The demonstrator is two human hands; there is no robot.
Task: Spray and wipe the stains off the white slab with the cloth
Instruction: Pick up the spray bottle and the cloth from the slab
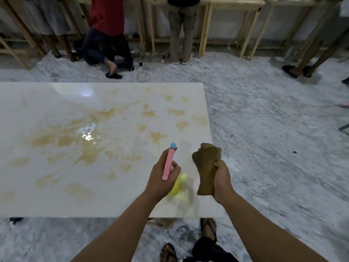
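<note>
The white slab point(47, 114) fills the left and middle of the head view, covered with several yellow-brown stains point(88, 148) and a wet glossy patch in its middle. My left hand point(160, 178) holds a spray bottle point(169, 163) with a pink head, blue nozzle and yellow body over the slab's near right corner, the nozzle pointing away from me. My right hand point(222, 180) grips a brown cloth point(206, 167), bunched and held upright above the slab's right edge, not touching the surface.
Grey marble floor point(273, 148) surrounds the slab. Several people point(105, 35) stand or kneel at wooden workbenches point(234, 4) along the far side. Cables and a charger point(140, 69) lie on the floor beyond the slab. My sandalled feet point(208, 226) are at the near edge.
</note>
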